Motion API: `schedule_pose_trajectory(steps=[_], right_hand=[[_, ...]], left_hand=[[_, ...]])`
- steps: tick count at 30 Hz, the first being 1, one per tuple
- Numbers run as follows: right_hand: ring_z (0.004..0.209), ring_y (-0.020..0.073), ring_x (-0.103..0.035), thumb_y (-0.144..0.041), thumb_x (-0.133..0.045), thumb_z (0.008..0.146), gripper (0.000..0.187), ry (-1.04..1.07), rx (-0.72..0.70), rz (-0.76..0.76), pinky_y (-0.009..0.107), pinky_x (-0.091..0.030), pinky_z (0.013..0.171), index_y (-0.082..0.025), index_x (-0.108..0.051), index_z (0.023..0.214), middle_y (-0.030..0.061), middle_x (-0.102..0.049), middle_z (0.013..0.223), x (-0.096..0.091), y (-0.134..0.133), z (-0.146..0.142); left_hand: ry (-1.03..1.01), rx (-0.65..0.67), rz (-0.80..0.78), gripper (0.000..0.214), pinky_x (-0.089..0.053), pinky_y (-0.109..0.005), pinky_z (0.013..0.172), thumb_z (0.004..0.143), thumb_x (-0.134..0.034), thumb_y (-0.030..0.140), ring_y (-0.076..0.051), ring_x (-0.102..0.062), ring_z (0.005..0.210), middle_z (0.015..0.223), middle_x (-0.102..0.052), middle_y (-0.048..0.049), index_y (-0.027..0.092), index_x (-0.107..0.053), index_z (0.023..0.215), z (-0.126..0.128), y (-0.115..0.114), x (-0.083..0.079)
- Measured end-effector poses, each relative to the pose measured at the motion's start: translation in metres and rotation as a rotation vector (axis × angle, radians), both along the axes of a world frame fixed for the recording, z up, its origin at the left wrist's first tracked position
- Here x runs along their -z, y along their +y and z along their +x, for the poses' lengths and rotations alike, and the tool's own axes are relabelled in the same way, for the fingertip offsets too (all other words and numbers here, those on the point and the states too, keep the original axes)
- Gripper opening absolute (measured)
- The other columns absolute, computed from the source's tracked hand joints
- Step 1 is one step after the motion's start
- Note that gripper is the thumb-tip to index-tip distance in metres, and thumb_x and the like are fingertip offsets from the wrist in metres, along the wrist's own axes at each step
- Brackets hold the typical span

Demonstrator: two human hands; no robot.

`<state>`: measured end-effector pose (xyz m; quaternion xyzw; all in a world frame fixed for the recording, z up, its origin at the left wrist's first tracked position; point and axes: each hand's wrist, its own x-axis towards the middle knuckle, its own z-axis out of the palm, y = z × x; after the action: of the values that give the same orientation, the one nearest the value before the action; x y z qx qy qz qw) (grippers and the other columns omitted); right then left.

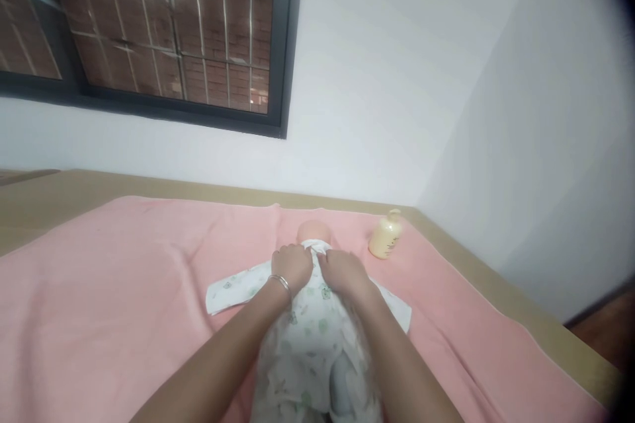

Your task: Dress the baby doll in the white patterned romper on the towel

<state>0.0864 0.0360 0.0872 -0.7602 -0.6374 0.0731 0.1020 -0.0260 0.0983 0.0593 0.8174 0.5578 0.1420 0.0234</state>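
A white baby garment with a green print (317,317) lies along the middle, its sleeves spread to both sides. Above its collar shows the bald, rounded head of what looks like a baby doll (314,232); the rest of the body is hidden under the cloth. My left hand (292,266), with a silver bangle at the wrist, is closed on the left side of the garment's neckline. Close beside it, my right hand (346,271) pinches the right side of the same neckline. The lower part of the garment is bunched and blurred near me.
A pink blanket (124,291) with some creases covers most of the wooden surface (476,281). To the right of the head stands a pale yellow pump bottle (385,236). Behind are a white wall (377,79) and a dark-framed window (284,46) with bars.
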Motion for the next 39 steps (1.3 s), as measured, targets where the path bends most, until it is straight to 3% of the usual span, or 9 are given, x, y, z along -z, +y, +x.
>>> schedule_pose_trajectory(steps=[6,12,15,26,29,34,39], right_hand=[[0.095,0.0241,-0.058,-0.048,-0.014,0.092,0.062,0.201,0.031,-0.026,0.034,-0.04,0.079,-0.012,-0.062,0.103,0.0165,-0.062,0.107,0.012,0.013,0.013],[0.093,0.0252,-0.058,-0.027,-0.028,0.091,0.041,-0.121,-0.036,-0.011,0.038,-0.034,0.087,-0.013,-0.066,0.089,0.0159,-0.065,0.092,-0.001,-0.004,-0.001],[0.091,0.025,-0.058,-0.026,-0.03,0.09,0.038,-0.164,-0.05,-0.005,0.039,-0.034,0.087,-0.013,-0.066,0.088,0.0151,-0.065,0.089,-0.005,-0.009,-0.004],[0.094,0.0243,-0.058,-0.049,-0.013,0.092,0.063,0.149,0.076,-0.005,0.032,-0.04,0.076,-0.011,-0.062,0.1,0.0169,-0.062,0.105,0.023,0.022,0.015],[0.09,0.0239,-0.059,-0.042,-0.015,0.093,0.057,0.068,0.06,0.013,0.032,-0.04,0.074,-0.011,-0.064,0.096,0.0171,-0.063,0.101,0.017,0.015,0.011],[0.083,0.0242,-0.06,-0.032,-0.028,0.091,0.042,-0.113,0.049,0.023,0.033,-0.04,0.072,-0.013,-0.065,0.088,0.0162,-0.065,0.09,-0.004,-0.003,-0.005],[0.086,0.0263,-0.06,-0.048,-0.02,0.091,0.057,-0.041,0.076,0.052,0.035,-0.041,0.073,-0.013,-0.065,0.096,0.017,-0.064,0.094,0.0,0.002,-0.004]], left_hand=[[0.015,0.057,0.031,0.044,-0.041,-0.039,0.077,0.089,-0.026,0.039,-0.027,-0.057,0.092,0.096,-0.063,-0.0145,0.014,-0.062,0.093,-0.002,-0.008,-0.001],[-0.16,0.035,-0.233,0.064,-0.042,-0.035,0.075,0.085,-0.014,0.061,-0.027,-0.059,0.094,0.103,-0.065,-0.0123,0.018,-0.061,0.096,-0.012,0.015,0.005],[-0.183,0.047,-0.268,0.069,-0.042,-0.035,0.074,0.084,-0.011,0.065,-0.027,-0.059,0.094,0.104,-0.065,-0.0125,0.019,-0.061,0.096,-0.014,0.017,0.004],[0.02,0.027,-0.016,0.039,-0.039,-0.043,0.079,0.087,-0.029,0.036,-0.029,-0.057,0.093,0.098,-0.063,-0.0142,0.015,-0.061,0.094,-0.002,-0.01,-0.004],[-0.042,0.009,-0.076,0.041,-0.039,-0.042,0.078,0.086,-0.027,0.04,-0.028,-0.057,0.093,0.098,-0.063,-0.0124,0.017,-0.06,0.092,-0.003,-0.003,-0.001],[-0.219,0.003,-0.259,0.055,-0.042,-0.037,0.072,0.084,-0.021,0.06,-0.027,-0.059,0.089,0.099,-0.065,-0.0096,0.02,-0.059,0.092,-0.012,0.016,0.005],[-0.165,-0.011,-0.211,0.059,-0.041,-0.041,0.075,0.084,-0.017,0.06,-0.03,-0.058,0.092,0.1,-0.064,-0.0108,0.02,-0.06,0.091,-0.01,0.009,0.0]])
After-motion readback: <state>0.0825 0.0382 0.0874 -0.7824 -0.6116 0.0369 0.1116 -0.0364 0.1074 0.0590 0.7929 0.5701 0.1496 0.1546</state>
